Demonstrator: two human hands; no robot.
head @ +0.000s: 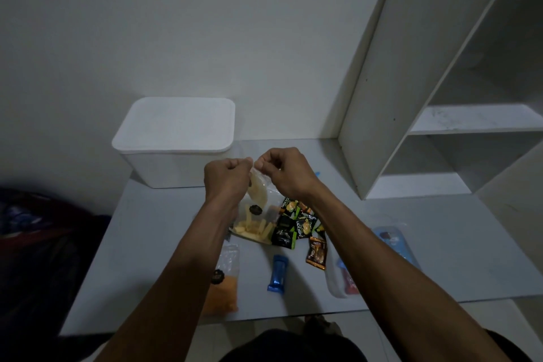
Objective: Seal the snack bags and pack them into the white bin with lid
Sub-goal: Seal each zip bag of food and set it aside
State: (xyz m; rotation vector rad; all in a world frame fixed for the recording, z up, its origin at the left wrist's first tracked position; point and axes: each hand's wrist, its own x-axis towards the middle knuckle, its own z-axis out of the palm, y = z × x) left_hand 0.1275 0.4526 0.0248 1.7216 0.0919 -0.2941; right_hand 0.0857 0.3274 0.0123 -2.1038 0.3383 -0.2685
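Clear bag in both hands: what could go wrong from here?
1. Both hands, left and right, pinch only the top edge of the clear bag; if the grip slips, the yellow sticks could spill.
2. The bag hangs just above the loose packets; it might drag or scatter them.
3. The bin has its lid on, so packing will likely need a free hand first.

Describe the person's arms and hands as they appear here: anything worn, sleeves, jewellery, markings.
Both forearms are bare from the bottom of the frame up to the wrists; no sleeves show. The left hand and right hand wear no gloves, and no watch, bracelet or ring can be seen. No markings are visible in the dim light.
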